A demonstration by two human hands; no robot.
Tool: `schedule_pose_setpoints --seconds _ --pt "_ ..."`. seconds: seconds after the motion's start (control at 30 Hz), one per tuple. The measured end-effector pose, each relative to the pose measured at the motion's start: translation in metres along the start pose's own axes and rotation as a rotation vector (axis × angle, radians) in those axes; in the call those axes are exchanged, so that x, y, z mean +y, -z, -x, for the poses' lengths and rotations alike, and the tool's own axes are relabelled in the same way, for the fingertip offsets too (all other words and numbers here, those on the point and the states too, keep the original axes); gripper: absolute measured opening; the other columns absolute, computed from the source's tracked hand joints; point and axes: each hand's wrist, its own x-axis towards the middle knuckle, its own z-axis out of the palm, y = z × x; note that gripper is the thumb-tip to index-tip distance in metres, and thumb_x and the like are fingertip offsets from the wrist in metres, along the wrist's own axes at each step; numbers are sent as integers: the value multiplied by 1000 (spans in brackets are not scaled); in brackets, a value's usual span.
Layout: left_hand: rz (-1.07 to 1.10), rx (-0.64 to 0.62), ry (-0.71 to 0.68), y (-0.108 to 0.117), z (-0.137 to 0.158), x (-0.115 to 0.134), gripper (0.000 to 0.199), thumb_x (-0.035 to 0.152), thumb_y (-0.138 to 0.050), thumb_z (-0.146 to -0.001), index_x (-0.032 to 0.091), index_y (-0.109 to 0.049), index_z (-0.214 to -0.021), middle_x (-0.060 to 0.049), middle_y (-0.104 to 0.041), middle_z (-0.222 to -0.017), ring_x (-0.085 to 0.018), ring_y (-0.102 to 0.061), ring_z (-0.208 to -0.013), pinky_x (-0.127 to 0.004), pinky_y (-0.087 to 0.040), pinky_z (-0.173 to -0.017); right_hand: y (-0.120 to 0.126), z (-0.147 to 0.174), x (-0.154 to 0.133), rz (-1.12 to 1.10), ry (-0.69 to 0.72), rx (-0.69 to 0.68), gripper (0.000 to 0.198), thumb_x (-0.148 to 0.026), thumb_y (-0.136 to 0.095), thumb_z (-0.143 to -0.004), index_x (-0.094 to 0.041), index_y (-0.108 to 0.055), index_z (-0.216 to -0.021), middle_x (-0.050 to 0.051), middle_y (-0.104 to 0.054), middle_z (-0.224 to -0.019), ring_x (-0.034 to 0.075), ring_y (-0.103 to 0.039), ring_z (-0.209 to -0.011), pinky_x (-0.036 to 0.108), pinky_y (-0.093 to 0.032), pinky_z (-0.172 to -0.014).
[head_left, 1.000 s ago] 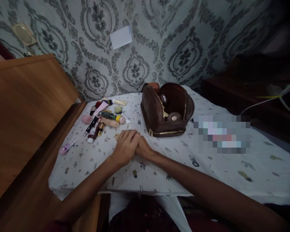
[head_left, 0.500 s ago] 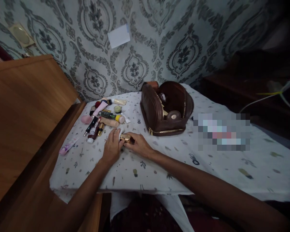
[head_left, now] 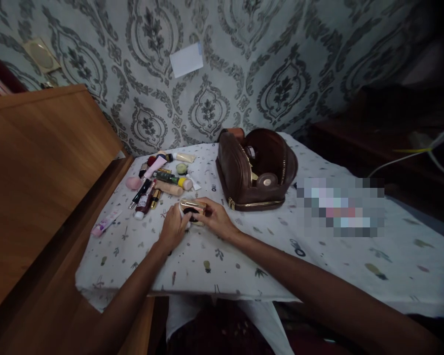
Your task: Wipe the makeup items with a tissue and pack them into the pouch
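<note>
Just in front of the cosmetics, both hands meet around a shiny gold case [head_left: 193, 203] with a dark face, perhaps a cosmetic compact. My right hand [head_left: 216, 219] grips its right side, fingers curled round the edge. My left hand [head_left: 173, 228] is closed at the left end, pressing a white tissue [head_left: 180, 209] against the case; the fingers hide most of the tissue. Behind them lie a beige tube [head_left: 168, 188], a small gold tube [head_left: 156, 198], a dark red bottle with a white cap [head_left: 144, 201] and a green tube with a yellow band [head_left: 166, 176].
An unzipped brown cosmetic bag [head_left: 233, 170] stands right of the hands with a few items inside. More cosmetics include a pink sponge [head_left: 133, 183] and a pink-and-purple tube [head_left: 105, 224]. A wooden panel [head_left: 44, 162] borders the table's left; a blurred-out patch [head_left: 340, 207] lies right.
The gold case has been turned, so its dark face now shows toward me and more of its gold top is visible. Both hands have shifted their fingers around it.
</note>
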Motion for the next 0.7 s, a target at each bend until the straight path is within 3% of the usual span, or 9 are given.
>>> schedule_pose_setpoints --seconds 0.13,0.37,0.57,0.63,0.7 --pt "1 -9 30 2 -1 3 29 39 -56 -87 18 -52 -107 -11 -62 -102 -29 -59 -100 -44 -46 -89 1 -4 0 -207 -89 67 45 -42 -78 -68 -22 -65 -106 2 -66 -92 18 -62 -81 30 -51 -72" --pt "335 -52 65 12 1 8 33 42 -55 -90 18 -49 -112 -2 -63 -92 -20 -58 -86 -32 -45 -80 -4 -5 -4 -395 -183 103 52 -44 -83 -61 -22 -62 -102 1 -66 -88 16 -59 -76 29 -50 -71" --pt "368 42 44 15 1 5 29 41 -52 -92 19 -49 -111 -3 -63 -99 -20 -60 -93 -31 -45 -84 4 -7 -6 -80 -92 45 37 -43 -80 -64 -20 -52 -73 -5 -50 -65 12 -46 -61 24 -39 -59" --pt "325 58 50 17 2 6 30 41 -51 -93 19 -49 -113 -4 -65 -100 -20 -61 -93 -31 -46 -83 6 -5 -6 45 -51 -1 31 -39 -78 -67 -20 -56 -76 -5 -49 -67 12 -45 -62 23 -38 -59" --pt "265 56 49 18 3 7 31 41 -51 -93 19 -50 -115 -5 -67 -101 -21 -63 -92 -31 -47 -82 6 -3 -5 128 -19 -42 32 -34 -77 -70 -20 -62 -94 -4 -55 -73 13 -49 -66 24 -40 -61"
